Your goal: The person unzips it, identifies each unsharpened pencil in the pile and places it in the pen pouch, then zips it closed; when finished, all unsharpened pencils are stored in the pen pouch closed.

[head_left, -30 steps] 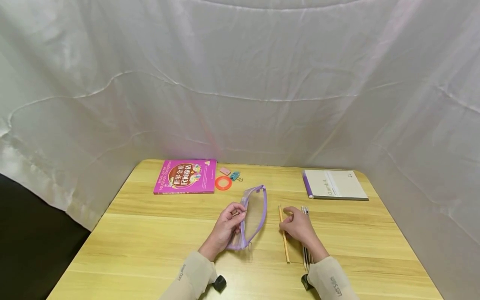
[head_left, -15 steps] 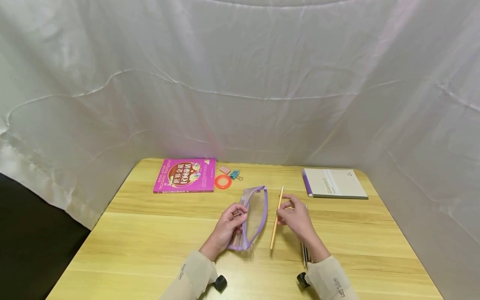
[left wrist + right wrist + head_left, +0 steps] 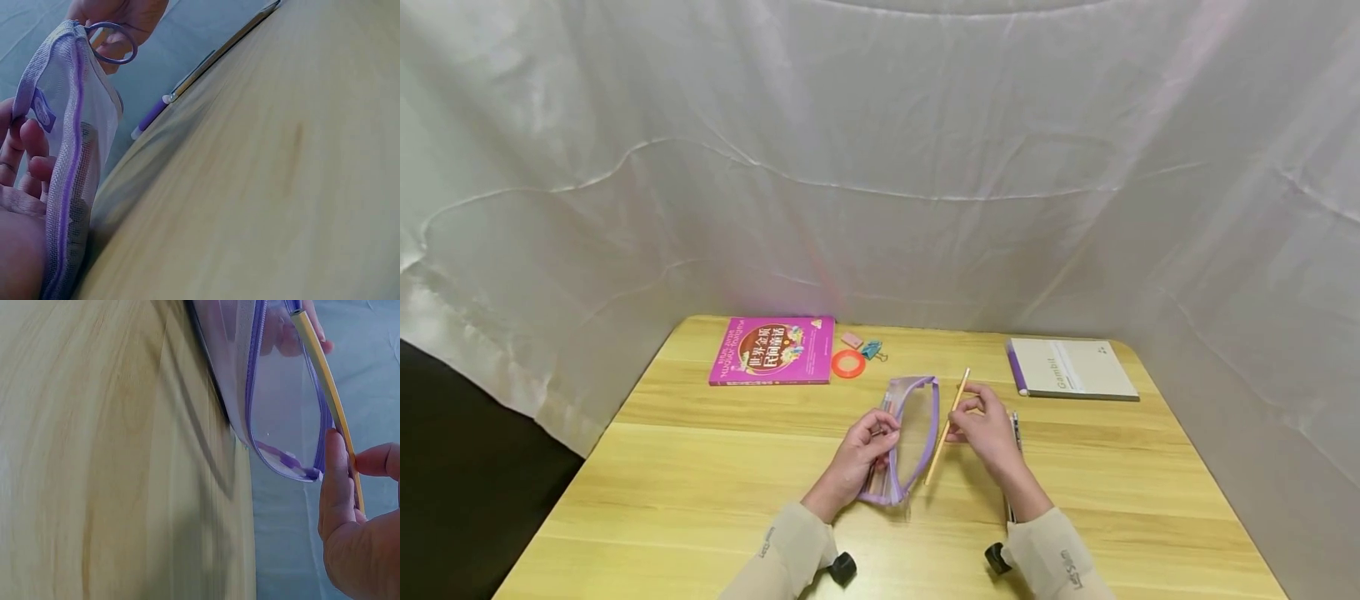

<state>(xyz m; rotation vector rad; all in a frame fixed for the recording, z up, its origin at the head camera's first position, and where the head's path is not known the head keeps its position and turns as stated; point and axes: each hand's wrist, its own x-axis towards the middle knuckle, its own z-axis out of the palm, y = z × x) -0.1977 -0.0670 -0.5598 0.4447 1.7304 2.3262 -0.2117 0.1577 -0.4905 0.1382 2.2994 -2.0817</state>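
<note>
**Mei:** Fingertips (image 3: 335,464) of the right hand (image 3: 991,432) pinch a yellow pencil (image 3: 947,427) near its middle, thumb on one side, forefinger on the other. It hangs slanted in the air, lower end toward the person and close beside the purple-trimmed clear pencil pouch (image 3: 908,437).

**Tom:** And the left hand (image 3: 863,446)?

**Mei:** Its fingers curl round the pouch's near edge and hold it standing on the wooden table (image 3: 700,492), mouth gaping upward and toward the pencil.

**Tom:** What could go wrong?

**Mei:** I'd say the pencil's lower tip could catch on the purple zipper trim instead of clearing it, since the pencil lies almost along that edge. A grip at mid-length also lets the pencil swivel between the fingertips. And the pouch is soft; if the left fingers slacken, the mouth could sag shut.

**Tom:** Anything in the pouch?

**Mei:** Something slim and dark shows through the clear wall by the left hand; I can't tell what it is. Otherwise it looks nearly bare.

**Tom:** Around them?

**Mei:** Pens (image 3: 1016,423) lie on the table just behind the right hand. Farther back: a pink book (image 3: 772,351), an orange tape ring (image 3: 848,364), a pink eraser (image 3: 852,340), a blue binder clip (image 3: 872,349), and a Gambit notebook (image 3: 1070,368) at the right.
</note>
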